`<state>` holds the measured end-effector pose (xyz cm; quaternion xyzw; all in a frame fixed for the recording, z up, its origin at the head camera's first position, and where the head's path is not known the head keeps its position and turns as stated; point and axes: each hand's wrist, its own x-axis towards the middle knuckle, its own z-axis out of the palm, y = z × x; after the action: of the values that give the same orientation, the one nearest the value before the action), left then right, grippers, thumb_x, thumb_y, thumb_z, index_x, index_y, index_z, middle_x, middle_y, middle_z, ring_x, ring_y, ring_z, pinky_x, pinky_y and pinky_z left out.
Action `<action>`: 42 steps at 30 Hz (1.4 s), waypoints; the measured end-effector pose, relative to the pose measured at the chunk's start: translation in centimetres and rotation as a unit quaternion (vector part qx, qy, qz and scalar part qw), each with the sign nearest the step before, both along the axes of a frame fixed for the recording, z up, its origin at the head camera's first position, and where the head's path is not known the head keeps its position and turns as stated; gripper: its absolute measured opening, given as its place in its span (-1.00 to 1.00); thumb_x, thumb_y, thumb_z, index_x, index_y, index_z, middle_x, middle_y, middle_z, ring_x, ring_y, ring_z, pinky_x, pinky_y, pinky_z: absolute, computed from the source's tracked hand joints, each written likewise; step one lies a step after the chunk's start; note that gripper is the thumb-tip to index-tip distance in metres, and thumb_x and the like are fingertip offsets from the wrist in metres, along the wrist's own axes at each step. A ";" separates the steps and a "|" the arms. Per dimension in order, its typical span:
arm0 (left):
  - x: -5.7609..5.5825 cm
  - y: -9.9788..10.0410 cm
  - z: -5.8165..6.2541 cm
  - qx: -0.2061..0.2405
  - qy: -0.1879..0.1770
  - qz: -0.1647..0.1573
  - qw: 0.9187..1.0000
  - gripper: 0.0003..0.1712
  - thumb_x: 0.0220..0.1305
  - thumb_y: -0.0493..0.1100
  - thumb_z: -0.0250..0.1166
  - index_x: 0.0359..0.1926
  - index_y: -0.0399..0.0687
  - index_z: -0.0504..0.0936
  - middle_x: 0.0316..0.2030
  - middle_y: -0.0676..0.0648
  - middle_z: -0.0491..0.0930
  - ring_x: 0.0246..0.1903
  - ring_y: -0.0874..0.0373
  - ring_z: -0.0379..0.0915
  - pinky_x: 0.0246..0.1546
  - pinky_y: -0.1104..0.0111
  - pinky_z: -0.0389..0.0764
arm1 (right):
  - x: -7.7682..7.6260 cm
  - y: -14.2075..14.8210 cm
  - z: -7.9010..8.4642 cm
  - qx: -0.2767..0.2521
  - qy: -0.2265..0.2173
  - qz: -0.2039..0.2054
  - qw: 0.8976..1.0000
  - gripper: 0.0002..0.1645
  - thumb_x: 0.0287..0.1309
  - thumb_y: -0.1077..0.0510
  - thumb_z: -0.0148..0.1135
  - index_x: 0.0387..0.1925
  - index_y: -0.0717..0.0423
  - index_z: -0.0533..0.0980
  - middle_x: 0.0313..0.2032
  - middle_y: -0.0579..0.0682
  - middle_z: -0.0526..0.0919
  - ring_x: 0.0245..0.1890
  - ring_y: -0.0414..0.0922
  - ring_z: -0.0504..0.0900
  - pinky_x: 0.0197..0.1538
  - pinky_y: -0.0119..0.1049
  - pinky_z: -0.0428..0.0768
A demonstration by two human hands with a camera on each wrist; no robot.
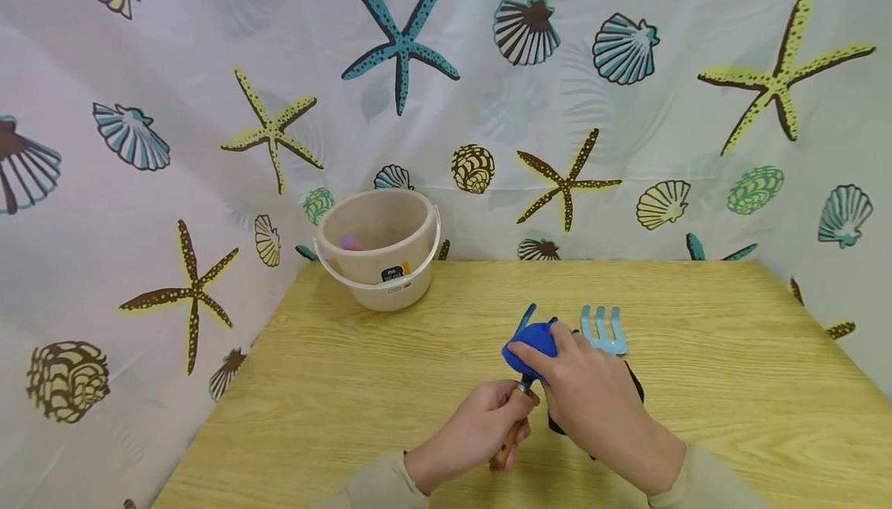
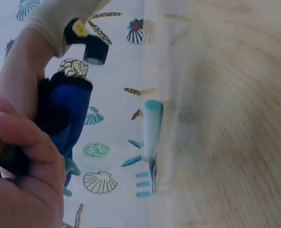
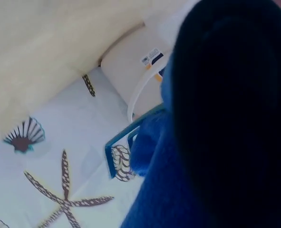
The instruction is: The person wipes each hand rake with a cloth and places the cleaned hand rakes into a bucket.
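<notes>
My left hand [image 1: 481,428] grips the wooden handle [image 1: 507,451] of a small hand rake, which tilts upward. Blue tines [image 3: 111,159] stick out past a blue cloth [image 1: 531,345] wrapped over the rake's head. With its thumb and fingers, my right hand [image 1: 592,385] holds that cloth around the head, just above the left hand. Dark-edged blue fabric [image 2: 76,107] hangs below the right hand in the left wrist view. Beyond the right hand lies a second hand rake [image 2: 152,126], light blue with a pale handle. Cloth and a dark shape hide much of the right wrist view.
A beige bucket [image 1: 376,242] with a white handle stands at the back left of the wooden table [image 1: 334,385]. Inside it shows a pink and purple item [image 1: 351,242]. A curtain [image 1: 488,106] printed with shells and starfish borders the table at the back and sides.
</notes>
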<state>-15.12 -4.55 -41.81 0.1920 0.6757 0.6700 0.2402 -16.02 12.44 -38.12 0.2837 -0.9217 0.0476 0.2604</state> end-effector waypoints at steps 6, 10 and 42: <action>0.8 0.2 0.2 -0.008 0.007 -0.025 1.000 -0.63 0.46 -0.06 -0.02 -0.47 -0.17 0.40 -0.83 0.05 0.31 -0.92 0.20 0.22 -0.94 0.48 0.24 | -1.0 -0.6 0.5 0.024 0.022 -0.029 0.999 -0.41 -0.23 0.17 0.48 -0.02 -0.16 0.60 -0.19 0.29 0.54 -0.41 0.12 0.56 -0.70 -0.10 0.61; 0.8 0.4 0.1 -0.002 -0.012 0.001 1.000 -0.63 0.44 -0.08 0.00 -0.52 -0.14 0.40 -0.83 0.06 0.32 -0.93 0.21 0.23 -0.96 0.48 0.22 | -0.6 -0.6 0.8 0.024 -0.009 -0.025 0.999 -0.45 -0.19 0.17 0.47 -0.03 -0.18 0.61 -0.18 0.26 0.56 -0.39 0.08 0.59 -0.70 -0.13 0.60; 0.0 0.4 -0.2 0.018 -0.016 0.085 0.996 -0.66 0.42 -0.03 0.04 -0.39 -0.19 0.46 -0.71 -0.04 0.40 -0.93 0.17 0.27 -0.98 0.50 0.28 | 0.6 -0.1 1.5 0.056 -0.023 -0.012 0.998 -0.51 -0.21 0.29 0.37 -0.15 -0.19 0.64 -0.15 0.27 0.56 -0.39 0.13 0.58 -0.68 -0.09 0.62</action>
<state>-15.11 -4.13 -42.00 0.1271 0.6734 0.7032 0.1896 -15.43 12.34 -36.64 0.2851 -0.9320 -0.0007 0.2237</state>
